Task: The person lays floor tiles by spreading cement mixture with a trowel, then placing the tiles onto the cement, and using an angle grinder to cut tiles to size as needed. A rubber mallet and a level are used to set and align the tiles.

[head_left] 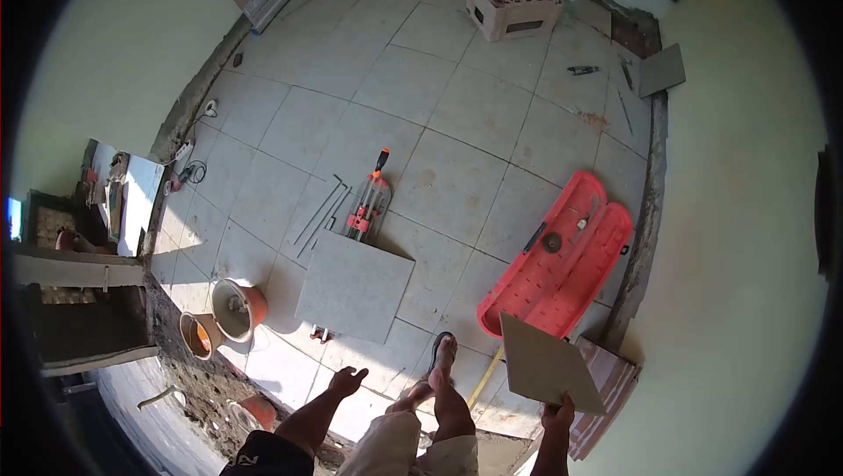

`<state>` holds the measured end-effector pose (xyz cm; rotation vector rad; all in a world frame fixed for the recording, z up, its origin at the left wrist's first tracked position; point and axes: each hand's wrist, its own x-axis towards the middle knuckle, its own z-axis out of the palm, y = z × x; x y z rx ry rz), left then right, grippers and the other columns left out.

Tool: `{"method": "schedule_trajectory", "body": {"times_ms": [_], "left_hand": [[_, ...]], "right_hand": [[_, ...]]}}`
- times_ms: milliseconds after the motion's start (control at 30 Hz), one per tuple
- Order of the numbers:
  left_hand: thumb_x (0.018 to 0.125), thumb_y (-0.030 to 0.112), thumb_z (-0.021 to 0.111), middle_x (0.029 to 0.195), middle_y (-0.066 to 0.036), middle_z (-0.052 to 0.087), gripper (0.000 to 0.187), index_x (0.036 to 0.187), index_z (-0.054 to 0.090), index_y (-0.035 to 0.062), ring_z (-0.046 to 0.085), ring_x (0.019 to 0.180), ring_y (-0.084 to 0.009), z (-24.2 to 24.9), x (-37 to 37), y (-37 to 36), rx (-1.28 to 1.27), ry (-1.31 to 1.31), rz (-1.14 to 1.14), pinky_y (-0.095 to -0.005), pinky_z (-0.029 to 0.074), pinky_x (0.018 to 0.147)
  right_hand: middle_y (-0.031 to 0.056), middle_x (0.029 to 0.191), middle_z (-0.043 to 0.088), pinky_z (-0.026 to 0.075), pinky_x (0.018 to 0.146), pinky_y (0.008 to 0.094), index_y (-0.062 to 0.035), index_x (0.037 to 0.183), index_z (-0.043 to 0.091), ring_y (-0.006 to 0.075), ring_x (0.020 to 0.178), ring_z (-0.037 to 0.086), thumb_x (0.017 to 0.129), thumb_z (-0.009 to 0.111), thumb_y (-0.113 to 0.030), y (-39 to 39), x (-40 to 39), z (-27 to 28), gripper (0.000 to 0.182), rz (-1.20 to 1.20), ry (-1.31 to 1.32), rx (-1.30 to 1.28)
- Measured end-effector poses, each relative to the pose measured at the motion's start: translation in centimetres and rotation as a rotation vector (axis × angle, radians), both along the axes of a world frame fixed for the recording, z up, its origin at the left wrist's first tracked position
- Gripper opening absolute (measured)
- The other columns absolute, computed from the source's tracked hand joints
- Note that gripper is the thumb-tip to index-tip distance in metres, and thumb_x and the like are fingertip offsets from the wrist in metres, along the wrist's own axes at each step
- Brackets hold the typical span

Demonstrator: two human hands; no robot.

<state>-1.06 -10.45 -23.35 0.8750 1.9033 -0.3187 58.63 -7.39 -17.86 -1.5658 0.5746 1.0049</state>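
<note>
My right hand (559, 412) is closed on the lower edge of a grey square tile (546, 364), which is held tilted above a stack of boards or tiles (604, 388) at the lower right. My left hand (349, 380) hangs empty over the floor, its fingers apart. Ahead of it, another grey tile (356, 285) lies over a red and black tile cutter (367, 208) with an orange-tipped handle. Just left of the cutter are several thin metal rods (323, 217).
An open red case (562, 256) lies at the right. Two buckets (239, 309) (200, 335) stand at the left. A crate (515, 10) is at the back, pliers (582, 69) near the right wall, and a yellow tape (486, 378) by my foot.
</note>
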Motion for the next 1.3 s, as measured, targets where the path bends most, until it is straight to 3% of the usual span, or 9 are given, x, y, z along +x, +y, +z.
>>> {"method": "schedule_trajectory", "body": {"times_ms": [167,367,467,600,700,767,833,1100,1300], "left_hand": [[0.086,0.067,0.066,0.129,-0.025,0.069,0.074,0.122,0.071,0.0026,0.064,0.125,-0.0373,16.2,-14.1,-3.1,-0.284,0.357,0.173,-0.0478,0.05,0.106],[0.091,0.044,0.073,0.102,-0.022,0.076,0.045,0.098,0.074,-0.0004,0.073,0.098,-0.0371,15.2,-13.7,5.2,0.141,0.271,0.779,-0.0455,0.056,0.088],[0.094,0.049,0.07,0.112,-0.023,0.075,0.061,0.122,0.069,-0.0043,0.073,0.103,-0.034,19.0,-6.7,19.7,0.294,-0.083,0.958,-0.0419,0.056,0.09],[0.093,0.051,0.07,0.12,-0.025,0.073,0.066,0.132,0.063,-0.0021,0.071,0.112,-0.0384,20.2,-1.4,32.3,0.504,-0.297,0.749,-0.0437,0.055,0.096],[0.093,0.056,0.067,0.122,-0.028,0.071,0.068,0.129,0.066,-0.0015,0.066,0.118,-0.0432,17.5,-0.8,38.7,0.421,-0.252,0.966,-0.0454,0.05,0.104],[0.093,0.056,0.066,0.121,-0.028,0.071,0.066,0.124,0.069,-0.0023,0.066,0.119,-0.0412,13.4,-1.0,41.7,0.339,-0.124,1.087,-0.0454,0.05,0.104],[0.092,0.055,0.066,0.121,-0.025,0.072,0.062,0.118,0.073,-0.0007,0.068,0.117,-0.0382,12.7,-3.3,44.2,0.207,-0.271,1.246,-0.0444,0.053,0.099],[0.103,0.042,0.058,0.103,-0.015,0.074,0.05,0.125,0.064,-0.0027,0.073,0.092,-0.0234,27.7,-10.0,51.2,0.481,-0.115,1.474,-0.0358,0.058,0.074],[0.094,0.036,0.064,0.104,-0.023,0.076,0.035,0.109,0.069,0.0042,0.073,0.105,-0.0349,37.2,13.7,42.1,-0.51,-0.52,0.809,-0.0456,0.054,0.095]], "right_hand": [[0.0125,0.115,0.071,0.065,0.087,0.0415,-0.0058,0.125,0.062,0.0282,0.101,0.073,0.1,0.055,-0.019,0.1,0.7,5.2,0.029,0.202,0.076,0.005],[0.0166,0.099,0.072,0.067,0.071,0.0355,0.0019,0.107,0.065,0.0284,0.079,0.073,0.101,0.056,-0.018,12.9,-1.0,13.8,0.023,0.241,0.056,-0.322],[0.0192,0.1,0.07,0.067,0.077,0.0381,0.0054,0.108,0.062,0.0313,0.086,0.072,0.104,0.053,-0.02,24.7,-1.6,18.8,0.027,0.349,0.003,-0.399],[0.0194,0.112,0.067,0.06,0.093,0.0269,0.0108,0.119,0.059,0.0273,0.102,0.069,0.107,0.047,-0.015,43.0,-1.8,22.8,0.031,0.765,0.034,-0.182],[0.0177,0.134,0.062,0.055,0.103,0.041,0.0026,0.139,0.054,0.0296,0.124,0.062,0.098,0.059,-0.02,54.7,-3.0,23.7,0.048,1.963,-0.417,0.295],[0.0147,0.145,0.057,0.041,0.118,0.0442,-0.0001,0.146,0.047,0.0298,0.132,0.056,0.1,0.058,-0.021,63.4,-12.7,26.7,0.053,1.193,-0.069,0.138],[0.0132,0.145,0.057,0.045,0.114,0.0455,-0.0058,0.149,0.046,0.0285,0.133,0.055,0.101,0.059,-0.02,71.6,-17.0,27.5,0.052,1.086,-0.101,0.085],[0.0094,0.138,0.059,0.048,0.105,0.0461,-0.0097,0.146,0.05,0.0275,0.126,0.057,0.101,0.065,-0.024,94.7,-41.0,34.0,0.049,1.234,-0.234,0.036],[0.006,0.135,0.06,0.049,0.098,0.04,-0.0101,0.143,0.053,0.0234,0.121,0.059,0.097,0.071,-0.019,105.5,-57.1,31.7,0.05,1.388,-0.215,-0.025]]}}
